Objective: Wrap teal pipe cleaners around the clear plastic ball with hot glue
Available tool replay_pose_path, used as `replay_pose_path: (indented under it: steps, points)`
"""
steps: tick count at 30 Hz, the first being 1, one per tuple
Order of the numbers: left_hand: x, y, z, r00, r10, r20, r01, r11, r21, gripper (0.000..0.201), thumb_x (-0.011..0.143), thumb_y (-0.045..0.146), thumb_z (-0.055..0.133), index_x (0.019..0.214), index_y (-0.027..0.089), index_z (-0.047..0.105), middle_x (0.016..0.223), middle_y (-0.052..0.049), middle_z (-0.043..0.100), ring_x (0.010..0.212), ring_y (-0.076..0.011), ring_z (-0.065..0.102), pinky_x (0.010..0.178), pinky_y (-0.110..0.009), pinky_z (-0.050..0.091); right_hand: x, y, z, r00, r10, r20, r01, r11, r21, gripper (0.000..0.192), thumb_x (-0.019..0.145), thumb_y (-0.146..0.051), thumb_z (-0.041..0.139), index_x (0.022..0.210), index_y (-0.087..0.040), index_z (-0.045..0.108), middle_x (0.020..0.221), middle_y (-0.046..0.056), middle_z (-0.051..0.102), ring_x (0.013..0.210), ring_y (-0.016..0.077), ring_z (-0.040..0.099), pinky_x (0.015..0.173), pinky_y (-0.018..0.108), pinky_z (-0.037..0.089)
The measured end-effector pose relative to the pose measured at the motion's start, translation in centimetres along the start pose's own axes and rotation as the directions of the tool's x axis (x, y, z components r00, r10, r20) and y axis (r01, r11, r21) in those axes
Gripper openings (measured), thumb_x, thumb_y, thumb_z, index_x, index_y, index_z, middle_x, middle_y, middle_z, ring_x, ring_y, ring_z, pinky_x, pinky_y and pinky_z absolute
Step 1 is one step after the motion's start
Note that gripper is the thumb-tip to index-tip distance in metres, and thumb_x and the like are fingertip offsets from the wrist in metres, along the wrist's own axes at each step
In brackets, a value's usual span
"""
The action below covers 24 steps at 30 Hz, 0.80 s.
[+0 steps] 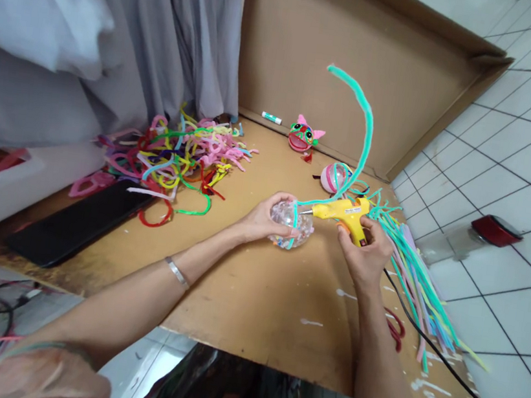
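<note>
My left hand [267, 217] is wrapped round a clear plastic ball [284, 213] with small coloured bits showing inside. Across the ball runs a teal pipe cleaner [367, 131], and its long free end curves up and back over the table. In my right hand [370, 252] is a yellow glue gun [342, 214], gripped by its handle. Its metal nozzle points left and meets the ball close to the pipe cleaner; whether glue is coming out is too small to tell.
Left stand a heap of bent pipe cleaners [187, 156] and a black tray-like object [80, 227]. Straight pipe cleaners [420, 291], red scissors [394, 327] and the black cord [440, 356] lie right. Behind are a pink-eared figure [302, 135], a wrapped ball [331, 178] and a glue stick [271, 118].
</note>
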State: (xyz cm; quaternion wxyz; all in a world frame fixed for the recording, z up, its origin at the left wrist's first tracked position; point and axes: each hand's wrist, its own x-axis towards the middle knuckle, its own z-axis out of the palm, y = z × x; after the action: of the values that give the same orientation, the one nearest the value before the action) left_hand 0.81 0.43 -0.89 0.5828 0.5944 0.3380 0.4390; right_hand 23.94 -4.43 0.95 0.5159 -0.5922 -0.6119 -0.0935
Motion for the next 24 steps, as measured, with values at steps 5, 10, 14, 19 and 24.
replay_pose_path:
  steps: [5,10,14,19,24]
  points:
    - [0.0,-0.2,-0.1,1.0,0.009,-0.009,-0.009,1.0,0.023,0.076,0.048,0.033,0.086,0.115,0.019,0.054,0.101,-0.001,0.061,0.085,-0.0157,0.059,0.08,-0.027,0.049,0.5,1.4,0.3,0.974,0.216,0.067,-0.223,0.965,0.14,0.039,0.064,-0.048,0.072,0.086,-0.017,0.066,0.077,0.003,0.07,0.064,0.0166,0.061,0.062,0.03,0.049]
    - [0.1,-0.5,-0.4,0.999,0.041,-0.028,-0.04,0.998,0.054,0.074,0.05,0.035,0.086,0.116,0.019,0.055,0.11,-0.004,0.06,0.087,-0.0152,0.058,0.077,-0.025,0.048,0.5,3.3,0.5,0.933,0.328,0.149,-0.299,0.935,-0.19,0.031,0.062,-0.05,0.068,0.068,-0.02,0.063,0.055,-0.002,0.056,0.052,0.0152,0.048,0.051,0.027,0.035]
    - [0.1,-0.6,-0.4,0.998,0.04,-0.039,-0.038,0.998,0.054,0.074,0.05,0.035,0.086,0.115,0.018,0.055,0.111,-0.004,0.06,0.088,-0.0159,0.058,0.076,-0.025,0.048,-0.1,3.1,0.7,0.875,0.411,0.255,-0.243,0.829,-0.504,0.029,0.069,-0.048,0.067,0.072,-0.019,0.066,0.06,0.005,0.061,0.055,0.0207,0.055,0.052,0.029,0.036]
    - [0.1,-0.7,-0.4,0.999,0.017,-0.052,-0.013,0.997,0.076,0.074,0.051,0.036,0.085,0.115,0.017,0.054,0.102,-0.002,0.059,0.084,-0.0142,0.055,0.077,-0.025,0.046,-0.7,1.7,0.7,0.768,0.477,0.427,-0.067,0.723,-0.687,0.042,0.082,-0.045,0.061,0.099,-0.007,0.07,0.101,0.022,0.07,0.086,0.0272,0.07,0.07,0.032,0.047]
    - [0.0,-0.7,-0.3,0.999,0.019,-0.043,-0.014,0.993,0.117,0.074,0.051,0.04,0.084,0.114,0.018,0.053,0.109,-0.003,0.059,0.086,-0.0155,0.057,0.079,-0.026,0.047,-0.8,1.0,0.3,0.779,0.463,0.422,0.021,0.654,-0.756,0.061,0.09,-0.059,0.046,0.103,-0.004,0.069,0.107,0.027,0.068,0.102,0.0341,0.066,0.086,0.041,0.045]
